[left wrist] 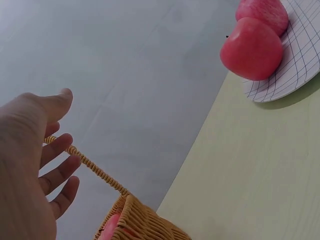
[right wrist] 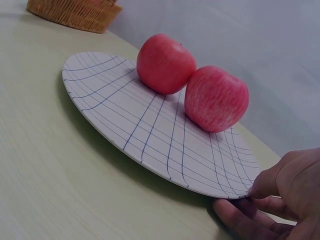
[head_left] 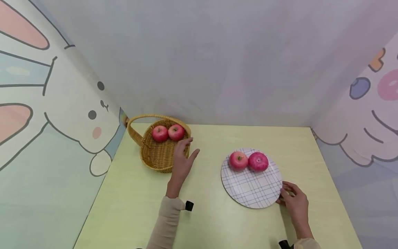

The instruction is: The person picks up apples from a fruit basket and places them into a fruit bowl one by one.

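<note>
A white plate [head_left: 252, 190] with a blue grid pattern carries two red apples, one stem up [head_left: 238, 160] and a streaked one [head_left: 258, 162] beside it. My right hand [head_left: 295, 202] pinches the plate's right rim; in the right wrist view the thumb lies at the edge with fingers underneath. At the left, a wicker basket [head_left: 161, 155] with an arched handle [head_left: 149, 116] holds two more apples, one on the left [head_left: 160, 134] and one on the right [head_left: 176, 132]. Over the basket's right side, my left hand [head_left: 182, 162] holds nothing, thumb spread from its loosely bent fingers.
The pale yellow table [head_left: 205, 221] meets a grey wall [head_left: 217, 69] along its back edge. Side walls with a cartoon rabbit [head_left: 74, 103] and another cartoon figure [head_left: 357, 121] flank it. The basket stands near the back left corner.
</note>
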